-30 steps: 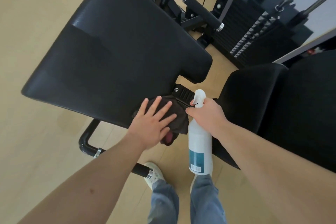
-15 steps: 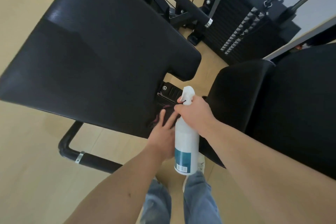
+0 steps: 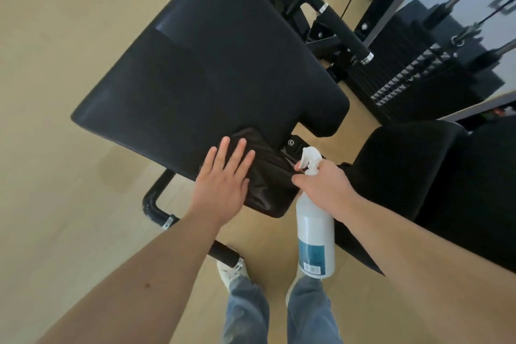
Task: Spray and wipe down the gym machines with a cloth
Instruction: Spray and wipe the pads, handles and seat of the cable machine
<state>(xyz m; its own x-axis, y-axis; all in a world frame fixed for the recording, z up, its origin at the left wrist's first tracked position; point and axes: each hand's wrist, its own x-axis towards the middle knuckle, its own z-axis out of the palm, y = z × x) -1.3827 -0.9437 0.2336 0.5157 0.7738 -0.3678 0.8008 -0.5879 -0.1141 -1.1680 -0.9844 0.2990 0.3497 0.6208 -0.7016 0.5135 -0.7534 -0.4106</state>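
Observation:
A large black padded bench pad (image 3: 212,72) of a gym machine fills the middle of the head view. A dark brown cloth (image 3: 268,179) lies on its near corner. My left hand (image 3: 223,181) presses flat on the cloth's left part, fingers straight and spread. My right hand (image 3: 324,184) grips the neck of a white spray bottle (image 3: 315,232) with a teal label, which hangs upright just right of the cloth, its nozzle pointing left.
A second black seat pad (image 3: 413,176) stands at the right. Black frame tubes (image 3: 159,212) run under the bench by my feet. A padded roller bar (image 3: 343,28) and a weight stack (image 3: 413,78) sit behind. The floor (image 3: 55,148) is light wood.
My left hand slid the cloth from the gap beside the bottle out to the left, onto the pad's near corner, and its fingers spread flat. The bottle hand stayed put.

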